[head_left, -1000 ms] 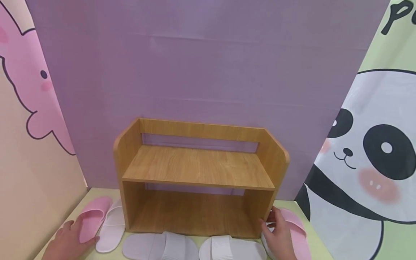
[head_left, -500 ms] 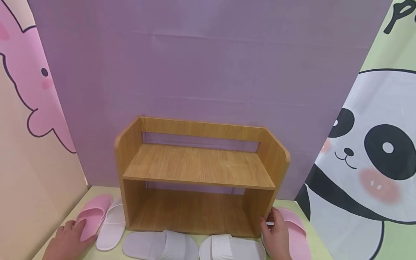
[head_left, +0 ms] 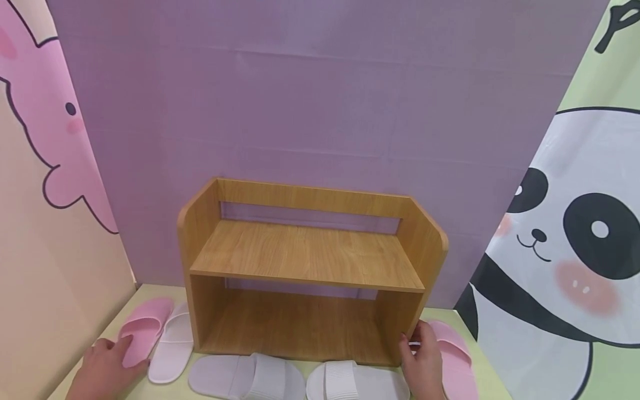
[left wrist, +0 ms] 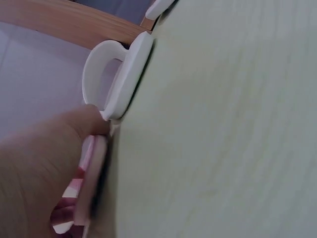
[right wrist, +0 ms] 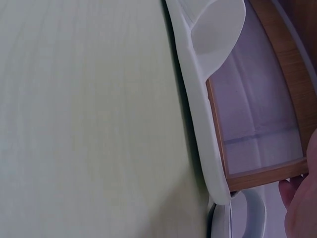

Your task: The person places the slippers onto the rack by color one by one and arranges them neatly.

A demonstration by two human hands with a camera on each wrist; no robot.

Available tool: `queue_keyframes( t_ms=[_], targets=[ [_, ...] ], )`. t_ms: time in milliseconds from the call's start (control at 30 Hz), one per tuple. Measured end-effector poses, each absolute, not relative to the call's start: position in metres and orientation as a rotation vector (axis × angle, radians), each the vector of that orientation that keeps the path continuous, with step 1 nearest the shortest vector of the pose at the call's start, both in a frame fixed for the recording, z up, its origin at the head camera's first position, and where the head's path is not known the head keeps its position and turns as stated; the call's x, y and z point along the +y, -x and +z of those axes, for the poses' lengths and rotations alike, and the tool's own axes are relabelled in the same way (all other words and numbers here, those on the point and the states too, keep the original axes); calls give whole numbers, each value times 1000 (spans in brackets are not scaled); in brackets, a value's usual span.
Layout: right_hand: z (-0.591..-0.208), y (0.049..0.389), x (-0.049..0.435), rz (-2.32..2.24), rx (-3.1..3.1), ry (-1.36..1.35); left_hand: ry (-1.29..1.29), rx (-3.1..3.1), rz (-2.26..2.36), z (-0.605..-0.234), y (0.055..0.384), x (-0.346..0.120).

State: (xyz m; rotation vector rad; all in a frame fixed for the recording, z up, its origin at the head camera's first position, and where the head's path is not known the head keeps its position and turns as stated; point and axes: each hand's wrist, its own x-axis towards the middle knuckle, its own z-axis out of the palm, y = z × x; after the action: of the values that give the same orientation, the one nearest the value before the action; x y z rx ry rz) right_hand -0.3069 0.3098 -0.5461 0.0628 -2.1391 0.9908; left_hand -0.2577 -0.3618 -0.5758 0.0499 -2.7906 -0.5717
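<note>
A two-tier wooden shelf (head_left: 307, 253) stands against the purple backdrop. At its left side, my left hand (head_left: 104, 369) spans the near end of a pink slipper (head_left: 142, 328). The thumb lies along the right side, the fingers along the left. A white slipper (head_left: 171, 361) lies between that one and the shelf. My right hand (head_left: 423, 361) is at the shelf's lower right panel, thumb at the front edge and fingers outside; it appears to pinch the panel. Under this hand a white slipper (right wrist: 255, 213) is largely hidden in the head view. Another pink slipper (head_left: 457, 361) lies to its right.
Two white slippers, one on the left (head_left: 240, 378) and one on the right (head_left: 357, 383), lie sideways in front of the shelf. All stand on a pale yellow tabletop (head_left: 160, 291). Printed walls close in on both sides, a panda (head_left: 562, 222) on the right.
The left hand's fingers have shifted slightly against the pink slipper. The right hand stays at the shelf's side with a slight shift. The head view tilts a little; shelf and slippers look unmoved.
</note>
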Motion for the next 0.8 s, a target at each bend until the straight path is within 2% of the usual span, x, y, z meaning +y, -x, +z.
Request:
queue_keyframes(
  t_ms=[433,800],
  targets=[
    [-549,309,312,1004,-2106,-97,-48,-2430,-596,-567,259,-348],
    [-548,308,311,1014,-2107,-92,-90,-2383,-661,-544,256,-339]
  ],
)
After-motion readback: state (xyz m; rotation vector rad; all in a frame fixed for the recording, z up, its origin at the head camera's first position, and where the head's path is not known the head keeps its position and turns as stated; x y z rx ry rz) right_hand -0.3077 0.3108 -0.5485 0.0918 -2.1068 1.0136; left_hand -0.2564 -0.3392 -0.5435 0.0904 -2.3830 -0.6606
